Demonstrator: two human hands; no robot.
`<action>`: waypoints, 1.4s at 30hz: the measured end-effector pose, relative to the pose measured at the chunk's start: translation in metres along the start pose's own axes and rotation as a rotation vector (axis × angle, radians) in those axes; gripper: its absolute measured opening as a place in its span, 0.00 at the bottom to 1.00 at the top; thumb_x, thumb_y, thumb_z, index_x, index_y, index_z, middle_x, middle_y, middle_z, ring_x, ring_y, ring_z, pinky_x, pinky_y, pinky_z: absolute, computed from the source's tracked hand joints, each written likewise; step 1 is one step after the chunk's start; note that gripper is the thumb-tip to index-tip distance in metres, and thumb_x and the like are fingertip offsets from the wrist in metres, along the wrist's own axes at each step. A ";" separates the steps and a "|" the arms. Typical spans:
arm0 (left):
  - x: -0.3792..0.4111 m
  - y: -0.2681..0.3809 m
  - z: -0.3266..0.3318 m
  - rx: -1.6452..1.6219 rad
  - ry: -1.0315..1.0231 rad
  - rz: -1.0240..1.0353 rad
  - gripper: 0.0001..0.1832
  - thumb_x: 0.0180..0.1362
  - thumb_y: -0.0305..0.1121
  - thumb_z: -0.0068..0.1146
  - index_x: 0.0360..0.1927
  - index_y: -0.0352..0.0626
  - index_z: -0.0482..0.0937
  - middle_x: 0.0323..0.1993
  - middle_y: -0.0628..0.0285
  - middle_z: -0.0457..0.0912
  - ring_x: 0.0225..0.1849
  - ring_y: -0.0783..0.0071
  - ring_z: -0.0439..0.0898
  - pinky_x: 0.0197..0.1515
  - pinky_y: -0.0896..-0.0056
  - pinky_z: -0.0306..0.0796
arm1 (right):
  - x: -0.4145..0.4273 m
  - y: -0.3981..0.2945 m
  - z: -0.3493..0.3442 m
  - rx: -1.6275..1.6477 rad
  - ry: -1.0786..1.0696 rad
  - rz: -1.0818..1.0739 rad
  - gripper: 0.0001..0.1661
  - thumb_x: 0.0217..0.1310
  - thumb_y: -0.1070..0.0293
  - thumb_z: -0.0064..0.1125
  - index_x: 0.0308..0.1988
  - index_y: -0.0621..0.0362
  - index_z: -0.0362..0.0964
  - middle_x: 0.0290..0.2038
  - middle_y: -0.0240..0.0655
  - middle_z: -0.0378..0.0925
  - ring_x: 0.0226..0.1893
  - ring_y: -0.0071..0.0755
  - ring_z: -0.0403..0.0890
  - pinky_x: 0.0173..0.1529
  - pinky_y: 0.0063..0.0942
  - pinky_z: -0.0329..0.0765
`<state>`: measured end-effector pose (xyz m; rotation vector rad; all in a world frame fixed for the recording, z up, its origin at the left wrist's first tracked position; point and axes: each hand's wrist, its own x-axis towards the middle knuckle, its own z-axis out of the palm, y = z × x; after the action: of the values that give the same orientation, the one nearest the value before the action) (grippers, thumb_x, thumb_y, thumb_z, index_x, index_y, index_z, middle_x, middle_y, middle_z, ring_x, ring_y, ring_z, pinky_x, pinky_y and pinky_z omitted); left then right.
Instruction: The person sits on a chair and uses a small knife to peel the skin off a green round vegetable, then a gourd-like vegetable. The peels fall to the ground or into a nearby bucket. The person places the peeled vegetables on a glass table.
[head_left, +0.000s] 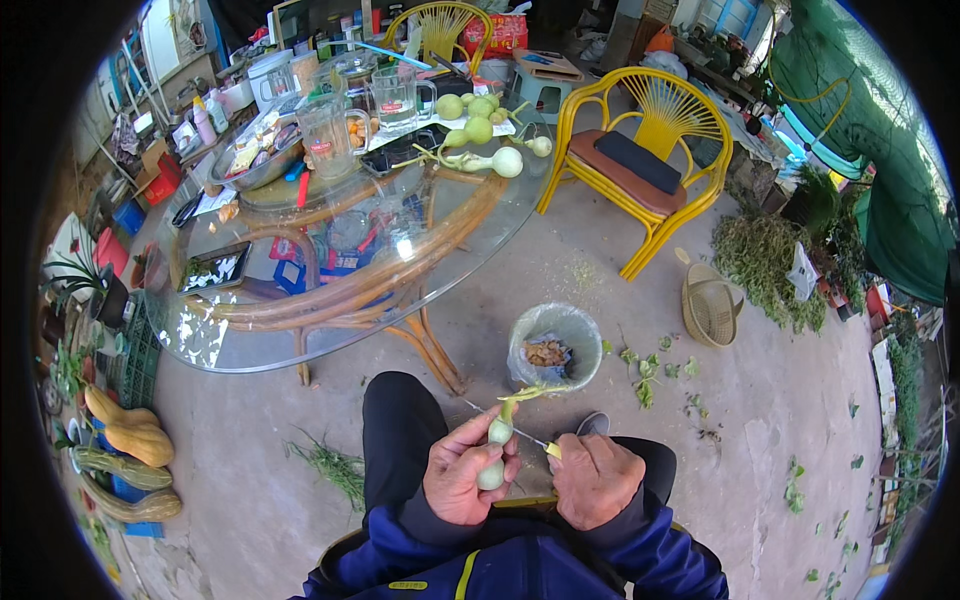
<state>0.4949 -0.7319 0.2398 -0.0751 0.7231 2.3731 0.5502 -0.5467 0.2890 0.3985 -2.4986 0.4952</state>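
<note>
Above my lap, my left hand (469, 469) grips a small pale green bottle gourd (500, 431), its stem pointing up and bending to the right. My right hand (598, 478) is closed around the yellow handle of a thin-bladed tool (553, 450), perhaps a small knife. The blade passes by the gourd's neck just under the stem; whether it touches is unclear. Beyond my hands a lined waste bin (555, 349) holds brownish scraps. More green gourds (480, 130) with stems lie on the right end of the glass table (465, 259).
Glass mugs (330, 139), a metal bowl (259, 154) and a tablet (215, 268) sit on the table. A yellow rattan armchair (637, 165) stands at the right, near a wicker basket (711, 305). Large squashes (129, 427) lie at the left; leaves (645, 371) litter the floor.
</note>
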 end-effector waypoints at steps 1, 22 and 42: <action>-0.001 0.001 0.001 0.035 0.023 0.009 0.27 0.66 0.22 0.50 0.70 0.40 0.73 0.43 0.57 0.78 0.34 0.70 0.77 0.22 0.79 0.60 | -0.002 -0.002 -0.001 -0.020 -0.012 -0.012 0.20 0.45 0.80 0.70 0.42 0.67 0.76 0.28 0.40 0.74 0.22 0.45 0.78 0.24 0.37 0.75; 0.000 -0.011 -0.007 0.282 0.093 0.213 0.23 0.61 0.18 0.57 0.62 0.34 0.80 0.38 0.55 0.83 0.29 0.70 0.79 0.24 0.78 0.63 | -0.004 -0.005 -0.002 -0.084 -0.029 -0.051 0.18 0.45 0.77 0.67 0.41 0.64 0.76 0.26 0.37 0.70 0.22 0.39 0.78 0.23 0.35 0.73; -0.001 0.001 -0.003 0.200 0.064 0.118 0.25 0.60 0.17 0.56 0.62 0.36 0.79 0.39 0.57 0.81 0.27 0.72 0.77 0.21 0.80 0.59 | -0.011 -0.003 0.003 -0.045 -0.036 -0.095 0.20 0.42 0.77 0.67 0.41 0.65 0.76 0.26 0.36 0.70 0.22 0.39 0.77 0.22 0.35 0.72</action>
<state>0.4942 -0.7347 0.2375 -0.0231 1.0173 2.4046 0.5590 -0.5489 0.2817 0.5095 -2.5070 0.3972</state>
